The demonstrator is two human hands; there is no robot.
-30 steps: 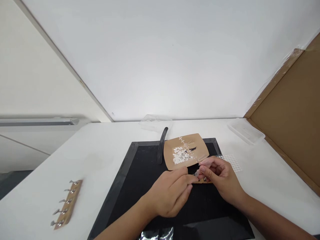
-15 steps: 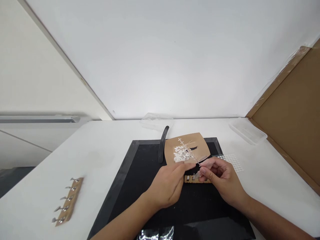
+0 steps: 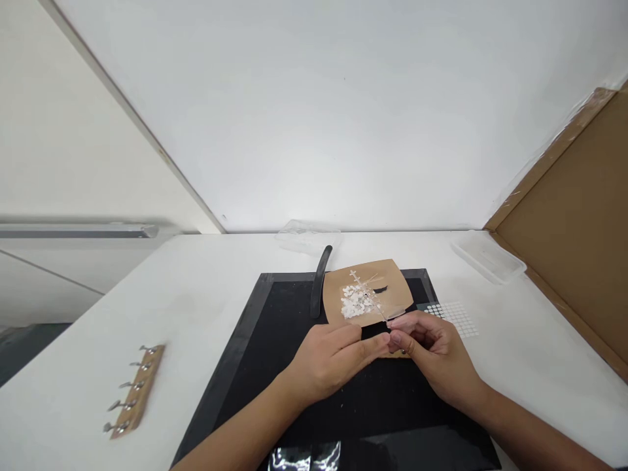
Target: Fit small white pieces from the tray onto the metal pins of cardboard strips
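My right hand point(image 3: 436, 353) is closed, thumb against fingers, in a pinch on a small clear piece that its fingertips mostly cover. My left hand point(image 3: 331, 360) reaches in from the left, fingers together, its tips meeting the right thumb. What its fingers grip, if anything, is hidden. Behind the hands, a curved brown board point(image 3: 338, 281) carries a heap of small white pieces point(image 3: 356, 302). A thin clear branched stem point(image 3: 360, 282) slants across the board to my right fingertips. Under the hands, a wooden strip with metal pegs point(image 3: 400, 354) is mostly covered.
A black mat point(image 3: 265, 366) lies beneath the work, with a curved black bar point(image 3: 320, 284) on it. A sheet of white dots point(image 3: 456, 317) is at right. Another pegged wooden strip point(image 3: 137, 396) lies left. Clear trays point(image 3: 307, 237) point(image 3: 490, 258) stand behind, near a cardboard wall point(image 3: 574, 235).
My left hand has shifted right and slightly down, so its fingertips now meet the right thumb and cover more of the pegged strip. The right hand has stayed nearly in place.
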